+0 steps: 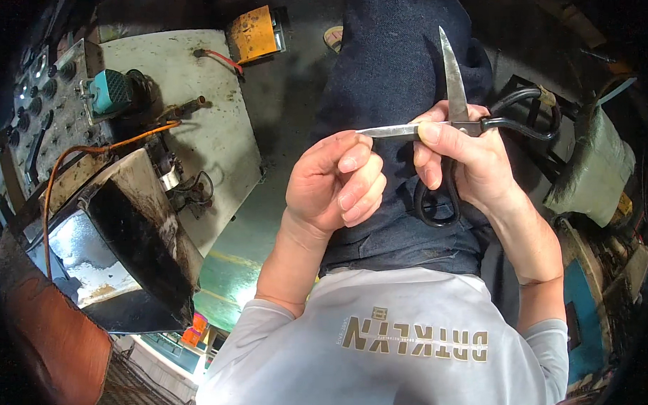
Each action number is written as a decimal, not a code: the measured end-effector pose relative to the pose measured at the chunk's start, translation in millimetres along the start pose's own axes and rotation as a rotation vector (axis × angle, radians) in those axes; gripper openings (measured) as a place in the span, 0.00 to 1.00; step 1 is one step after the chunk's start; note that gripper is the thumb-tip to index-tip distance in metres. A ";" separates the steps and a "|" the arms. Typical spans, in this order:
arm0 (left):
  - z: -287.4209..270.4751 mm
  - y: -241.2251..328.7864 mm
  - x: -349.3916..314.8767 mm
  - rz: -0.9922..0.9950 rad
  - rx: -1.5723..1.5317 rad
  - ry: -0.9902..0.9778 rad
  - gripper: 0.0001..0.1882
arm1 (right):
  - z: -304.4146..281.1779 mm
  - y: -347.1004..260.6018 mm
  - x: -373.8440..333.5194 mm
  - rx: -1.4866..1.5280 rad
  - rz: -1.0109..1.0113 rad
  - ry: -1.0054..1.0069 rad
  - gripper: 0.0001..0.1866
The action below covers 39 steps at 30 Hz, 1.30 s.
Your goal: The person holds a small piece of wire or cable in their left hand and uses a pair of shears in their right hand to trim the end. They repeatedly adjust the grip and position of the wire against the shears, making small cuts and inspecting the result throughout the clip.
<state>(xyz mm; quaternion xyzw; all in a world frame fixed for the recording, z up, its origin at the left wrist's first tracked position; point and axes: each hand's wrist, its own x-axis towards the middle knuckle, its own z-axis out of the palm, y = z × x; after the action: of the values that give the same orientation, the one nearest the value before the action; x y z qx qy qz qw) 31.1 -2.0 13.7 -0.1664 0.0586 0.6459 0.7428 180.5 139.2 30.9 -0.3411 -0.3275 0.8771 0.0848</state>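
Observation:
A pair of scissors [454, 76] with black loop handles is spread wide over my lap. My right hand [472, 158] grips it near the pivot, thumb lying along the lower blade. One blade points away from me; the other runs left, towards my left hand [334, 181]. There, the curled fingers pinch the end of that blade, so its very tip is partly covered. One black handle loop sticks out to the right of my right hand, and the second hangs below its fingers.
On the left stands a pale, stained tabletop [225, 134] with a teal device [111, 92], an orange cord [72, 150] and a knobbed control panel [45, 91]. An orange-yellow box [254, 33] sits beyond it. A wrapped pale bundle [597, 168] is at the right.

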 end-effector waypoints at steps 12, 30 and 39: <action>-0.3 -2.3 4.1 0.108 0.043 -0.110 0.11 | -8.6 0.2 -7.2 0.212 -0.018 0.022 0.11; 85.0 16.3 69.0 0.266 0.608 -0.020 0.08 | -47.7 8.2 -18.3 0.713 -0.262 0.047 0.07; 147.9 -5.6 162.3 0.359 0.756 -0.115 0.10 | -49.8 -7.3 -26.9 0.834 -0.330 0.137 0.10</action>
<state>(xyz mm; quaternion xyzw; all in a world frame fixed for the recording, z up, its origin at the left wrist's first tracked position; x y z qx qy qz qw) 43.4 197.7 104.3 0.1669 0.2779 0.7062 0.6294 232.8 160.5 22.6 -0.2783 0.0102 0.8841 0.3752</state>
